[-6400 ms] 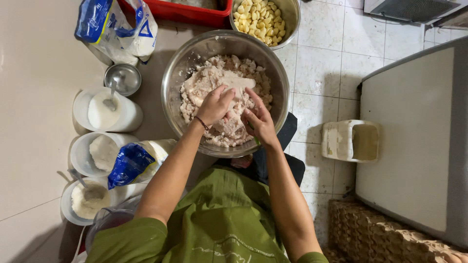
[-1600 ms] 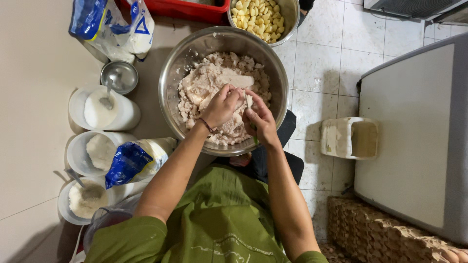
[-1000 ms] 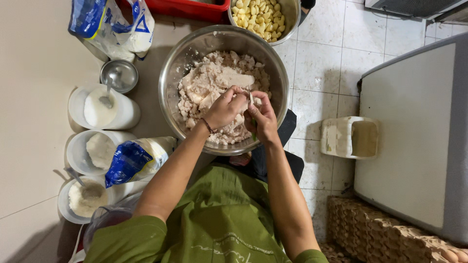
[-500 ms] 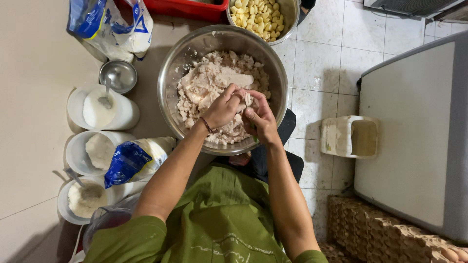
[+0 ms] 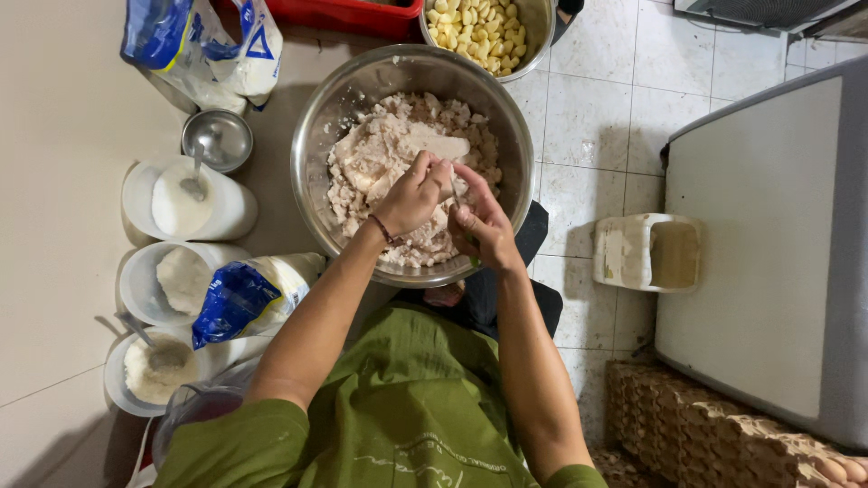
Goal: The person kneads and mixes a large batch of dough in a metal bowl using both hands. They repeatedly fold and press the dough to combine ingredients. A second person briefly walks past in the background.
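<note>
We observe our left hand [image 5: 414,194] and right hand [image 5: 479,221], both pinched shut on pale mixture [image 5: 384,167], over a steel bowl [image 5: 312,145] on the white tiled floor [image 5: 592,108].

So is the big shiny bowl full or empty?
Fairly full. The big metal bowl holds a heap of pale, lumpy mixture across its bottom, and both hands, left and right, are in it.

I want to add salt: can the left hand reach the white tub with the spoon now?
Probably yes: the left hand is over the bowl, and nothing stands between it and the tub.
</note>
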